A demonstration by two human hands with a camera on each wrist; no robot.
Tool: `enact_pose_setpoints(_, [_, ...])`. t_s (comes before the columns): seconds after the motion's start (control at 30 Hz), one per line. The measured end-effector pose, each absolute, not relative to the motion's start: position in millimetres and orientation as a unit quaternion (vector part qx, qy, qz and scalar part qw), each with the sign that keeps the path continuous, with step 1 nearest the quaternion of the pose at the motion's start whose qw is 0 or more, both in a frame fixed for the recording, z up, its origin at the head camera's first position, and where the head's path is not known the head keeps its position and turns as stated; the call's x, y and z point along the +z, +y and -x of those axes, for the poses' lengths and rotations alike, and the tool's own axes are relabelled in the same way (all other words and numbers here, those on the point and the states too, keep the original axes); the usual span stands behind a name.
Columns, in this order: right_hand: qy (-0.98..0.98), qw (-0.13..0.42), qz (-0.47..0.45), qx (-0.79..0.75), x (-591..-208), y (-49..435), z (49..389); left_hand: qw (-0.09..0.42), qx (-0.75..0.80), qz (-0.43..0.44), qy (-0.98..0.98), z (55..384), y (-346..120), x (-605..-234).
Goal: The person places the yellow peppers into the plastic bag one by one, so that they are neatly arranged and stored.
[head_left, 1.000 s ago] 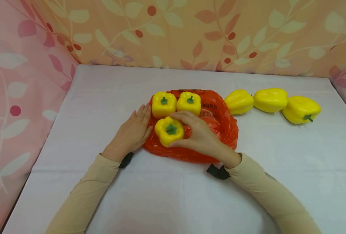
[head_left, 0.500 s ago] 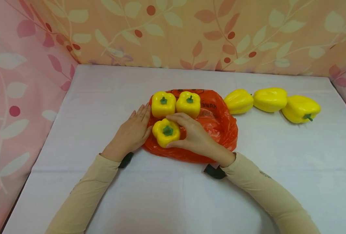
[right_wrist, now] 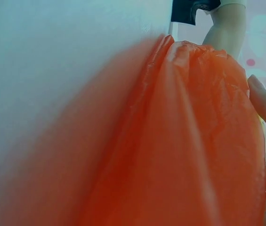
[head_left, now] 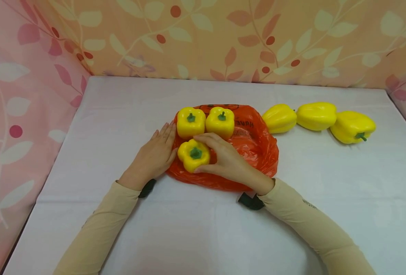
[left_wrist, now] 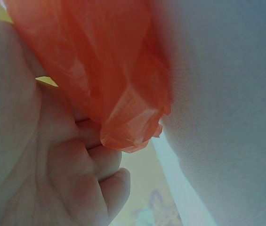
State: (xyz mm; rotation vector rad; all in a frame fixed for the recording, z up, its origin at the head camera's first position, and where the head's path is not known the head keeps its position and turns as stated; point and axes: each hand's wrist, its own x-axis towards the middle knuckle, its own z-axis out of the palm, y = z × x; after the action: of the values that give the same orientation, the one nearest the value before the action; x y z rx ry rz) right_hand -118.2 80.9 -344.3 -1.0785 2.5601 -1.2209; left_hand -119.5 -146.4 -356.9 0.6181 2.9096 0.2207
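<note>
My right hand (head_left: pixel 227 158) holds a yellow bell pepper (head_left: pixel 192 162) between thumb and fingers, its green stem facing up. The pepper stands at the front left of a red plastic bag (head_left: pixel 251 149). Behind it two more yellow peppers sit upright side by side, a left one (head_left: pixel 190 128) and a right one (head_left: pixel 220 126). My left hand (head_left: pixel 153 156) lies with straight fingers against the bag's left side. In the left wrist view, the bag's crumpled edge (left_wrist: pixel 128 103) lies against the palm and fingers. The right wrist view shows mostly the bag's front side (right_wrist: pixel 184 155).
Three yellow peppers lie on their sides to the right of the bag: one by its edge (head_left: pixel 279 118), a middle one (head_left: pixel 316 115) and a right one (head_left: pixel 352 128). All rests on a white-covered table (head_left: pixel 189 229). A patterned curtain (head_left: pixel 203 42) stands behind.
My right hand has shifted slightly left with the pepper, bringing it closer to my left thumb. My left hand and the other peppers have stayed in place.
</note>
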Motion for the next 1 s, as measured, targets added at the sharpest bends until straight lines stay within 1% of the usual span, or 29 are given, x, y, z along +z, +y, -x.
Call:
enact_pose_setpoints(0.17, [0.85, 0.063, 0.347, -0.39, -344.7, 81.1, 118.5, 0.077, 0.075, -0.208, 0.972, 119.7, -146.9, -357.8])
enact_pose_setpoints(0.4, [0.87, 0.088, 0.31, -0.373, -341.4, 80.9, 117.0, 0.077, 0.077, -0.208, 0.972, 120.1, -147.0, -358.0])
enact_pose_setpoints(0.77, [0.86, 0.086, 0.323, -0.386, -343.4, 80.6, 117.0, 0.056, 0.077, -0.218, 0.971, 118.7, -147.1, -358.3])
enact_pose_setpoints(1.0, [0.858, 0.089, 0.321, -0.39, -342.6, 82.1, 118.6, 0.064, 0.076, -0.216, 0.971, 119.4, -147.3, -358.9])
